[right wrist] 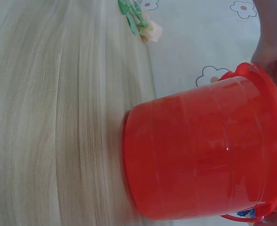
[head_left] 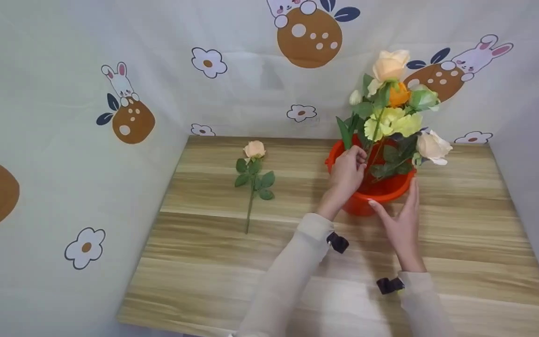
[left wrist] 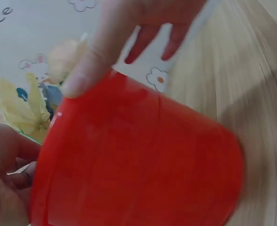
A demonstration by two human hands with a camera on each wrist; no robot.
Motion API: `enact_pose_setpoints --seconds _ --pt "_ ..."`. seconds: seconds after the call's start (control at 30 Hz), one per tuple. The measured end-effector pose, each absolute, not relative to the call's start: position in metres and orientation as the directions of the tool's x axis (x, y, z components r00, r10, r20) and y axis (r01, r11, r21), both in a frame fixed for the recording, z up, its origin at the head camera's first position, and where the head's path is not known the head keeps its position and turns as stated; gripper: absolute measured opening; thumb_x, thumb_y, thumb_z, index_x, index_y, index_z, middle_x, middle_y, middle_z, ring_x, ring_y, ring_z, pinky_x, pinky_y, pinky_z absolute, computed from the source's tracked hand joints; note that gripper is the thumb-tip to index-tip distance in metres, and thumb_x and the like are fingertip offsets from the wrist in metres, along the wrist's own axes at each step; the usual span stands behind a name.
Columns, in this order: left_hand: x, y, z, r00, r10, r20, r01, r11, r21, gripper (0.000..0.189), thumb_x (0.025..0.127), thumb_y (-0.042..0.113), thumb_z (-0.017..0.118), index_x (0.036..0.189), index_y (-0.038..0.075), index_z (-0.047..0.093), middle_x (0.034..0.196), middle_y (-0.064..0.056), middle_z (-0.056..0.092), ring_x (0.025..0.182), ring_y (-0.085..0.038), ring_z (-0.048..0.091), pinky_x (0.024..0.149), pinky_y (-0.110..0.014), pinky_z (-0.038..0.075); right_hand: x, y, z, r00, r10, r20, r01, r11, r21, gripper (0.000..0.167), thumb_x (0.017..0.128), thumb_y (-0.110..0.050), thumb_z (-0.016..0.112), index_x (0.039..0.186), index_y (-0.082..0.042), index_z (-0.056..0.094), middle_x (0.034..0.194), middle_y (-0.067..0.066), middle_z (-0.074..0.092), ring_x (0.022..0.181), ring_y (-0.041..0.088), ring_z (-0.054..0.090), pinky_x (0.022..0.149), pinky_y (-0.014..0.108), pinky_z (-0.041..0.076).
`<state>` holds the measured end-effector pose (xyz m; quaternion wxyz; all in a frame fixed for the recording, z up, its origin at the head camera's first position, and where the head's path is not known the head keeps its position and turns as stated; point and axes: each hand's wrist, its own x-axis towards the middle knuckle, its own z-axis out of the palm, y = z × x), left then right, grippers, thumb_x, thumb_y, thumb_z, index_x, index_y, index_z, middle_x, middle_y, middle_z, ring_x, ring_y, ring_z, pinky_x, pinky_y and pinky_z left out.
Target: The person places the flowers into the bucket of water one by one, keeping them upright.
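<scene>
A red plastic bucket (head_left: 362,206) stands at the back right of the table, holding several artificial flowers. My left hand (head_left: 348,169) reaches over its left rim with fingers curled, pinching a flower stem that seems to lead up to the tall peach rose (head_left: 389,65). Beside that bloom are an orange flower (head_left: 398,95), a pale green one (head_left: 423,98), a yellow one (head_left: 393,122) and a cream rose (head_left: 433,147). My right hand (head_left: 403,224) rests against the bucket's front right, thumb on the rim and fingers fairly straight along the side. The stem ends are hidden inside.
A single peach rose (head_left: 254,150) with green leaves lies on the wooden table (head_left: 204,262), left of the bucket. A white cloth (head_left: 246,103) printed with rabbits and flowers hangs behind the table. Dark straps (head_left: 338,243) are worn at the wrists.
</scene>
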<state>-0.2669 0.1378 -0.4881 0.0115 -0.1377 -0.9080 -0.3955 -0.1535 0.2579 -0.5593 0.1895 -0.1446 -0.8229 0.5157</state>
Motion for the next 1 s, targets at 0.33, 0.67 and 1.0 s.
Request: enact_pose_setpoints --seconds 0.33,0.67,1.0 --pt "-0.267 0.153 -0.491 -0.966 0.256 0.048 0.255 0.895 0.367 0.013 0.095 0.022 0.067 0.107 0.02 0.062 0.093 0.001 0.075 0.083 -0.016 0.074 0.075 -0.026 0.061 -0.154 0.258 -0.558 -0.885 0.436 0.166 0.036 0.418 -0.908 0.109 0.084 -0.034 0.081 0.161 -0.014 0.007 0.169 0.007 0.008 0.156 0.028 0.012 0.127 0.051 0.012" --pt "-0.26 0.15 -0.495 -0.957 0.275 0.094 0.29 0.918 0.271 0.024 0.093 0.029 0.071 0.112 0.017 0.063 0.099 0.0 0.076 0.085 -0.017 0.075 0.075 -0.027 0.062 -0.155 0.256 -0.559 -0.886 0.431 0.173 0.026 0.417 -0.909 0.109 0.083 -0.033 0.081 0.161 -0.012 0.008 0.169 0.008 0.008 0.156 0.028 0.011 0.127 0.05 0.012" --pt "-0.258 0.13 -0.484 -0.944 0.282 0.17 0.329 0.844 0.424 0.013 0.091 0.026 0.074 0.099 0.019 0.066 0.091 0.005 0.075 0.084 -0.012 0.072 0.074 -0.02 0.058 -0.155 0.257 -0.56 -0.882 0.442 0.16 0.038 0.406 -0.913 0.111 0.082 -0.037 0.081 0.161 -0.015 0.007 0.169 0.005 0.008 0.156 0.025 0.013 0.127 0.052 0.014"
